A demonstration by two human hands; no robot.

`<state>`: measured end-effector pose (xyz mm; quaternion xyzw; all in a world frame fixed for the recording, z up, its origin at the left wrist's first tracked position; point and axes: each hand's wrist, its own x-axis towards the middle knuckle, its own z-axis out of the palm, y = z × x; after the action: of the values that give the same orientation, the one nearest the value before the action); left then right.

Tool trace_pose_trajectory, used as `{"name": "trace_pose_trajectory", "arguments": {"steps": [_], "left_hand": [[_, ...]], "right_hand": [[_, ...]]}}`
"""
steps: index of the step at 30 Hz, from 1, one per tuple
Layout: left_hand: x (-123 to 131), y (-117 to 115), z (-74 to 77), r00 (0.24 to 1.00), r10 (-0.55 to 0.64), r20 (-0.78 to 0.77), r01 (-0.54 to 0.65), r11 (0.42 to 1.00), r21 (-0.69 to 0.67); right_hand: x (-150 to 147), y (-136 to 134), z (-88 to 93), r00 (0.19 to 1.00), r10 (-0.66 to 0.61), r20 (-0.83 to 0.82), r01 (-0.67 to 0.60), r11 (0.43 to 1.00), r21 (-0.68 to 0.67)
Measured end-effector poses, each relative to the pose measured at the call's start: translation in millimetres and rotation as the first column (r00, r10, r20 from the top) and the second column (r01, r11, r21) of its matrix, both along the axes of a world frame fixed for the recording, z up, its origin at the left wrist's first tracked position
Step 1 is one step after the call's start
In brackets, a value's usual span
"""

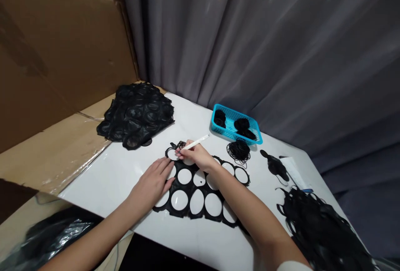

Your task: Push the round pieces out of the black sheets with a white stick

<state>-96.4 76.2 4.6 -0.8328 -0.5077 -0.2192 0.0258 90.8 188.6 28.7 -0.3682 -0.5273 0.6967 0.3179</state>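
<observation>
A black sheet with rows of round holes [187, 185] lies flat on the white table, its white surface showing through the holes. My left hand [154, 181] rests on the sheet's left edge, fingers stretched out flat and holding nothing. In my right hand [196, 154] is a slim white pen-like tool [196, 141], its rear end pointing up and right. The tool's tip is near the ring at the sheet's far left corner; the fingers partly hide it. Thin black strands [179, 145] bunch just behind that ring.
A pile of black holed sheets [137, 115] sits at the back left, beside a large cardboard box [65, 50]. The blue basket [236, 124] holds black bundles, with a coil of black cord [238, 151] before it. Black strips [318, 225] heap at the right. A grey curtain [250, 46] hangs behind.
</observation>
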Motion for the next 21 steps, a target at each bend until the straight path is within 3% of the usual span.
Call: {"name": "trace_pose_trajectory", "arguments": {"steps": [2,6,14,16,19,21], "left_hand": [[-0.4,-1.8,-2.3,1.0,0.002,0.01,-0.002,1.0,-0.008],[1.6,-3.7,-3.6,1.0,0.018,0.018,-0.018,1.0,-0.007],[3.3,-4.0,-5.4,1.0,0.02,0.02,-0.02,1.0,0.023],[3.5,-4.2,-6.2,1.0,0.021,0.004,-0.021,1.0,0.017],[3.9,-4.3,-8.0,1.0,0.022,-0.02,-0.021,1.0,0.015],[4.1,-4.2,-9.4,1.0,0.022,-0.019,-0.022,1.0,0.018]], "right_hand": [[-0.7,-6.1,-0.9,0.989,0.052,0.141,-0.076,0.982,0.174],[-2.2,-15.4,-2.3,0.942,-0.003,0.336,-0.16,0.875,0.456],[-3.8,-20.5,-2.2,0.922,-0.055,0.382,-0.195,0.787,0.585],[-3.3,-21.7,-4.2,0.912,-0.071,0.405,-0.235,0.719,0.654],[-2.9,-23.4,-8.6,0.886,-0.072,0.459,-0.344,0.563,0.752],[-2.7,-23.7,-9.9,0.88,-0.068,0.47,-0.376,0.506,0.776]]}}
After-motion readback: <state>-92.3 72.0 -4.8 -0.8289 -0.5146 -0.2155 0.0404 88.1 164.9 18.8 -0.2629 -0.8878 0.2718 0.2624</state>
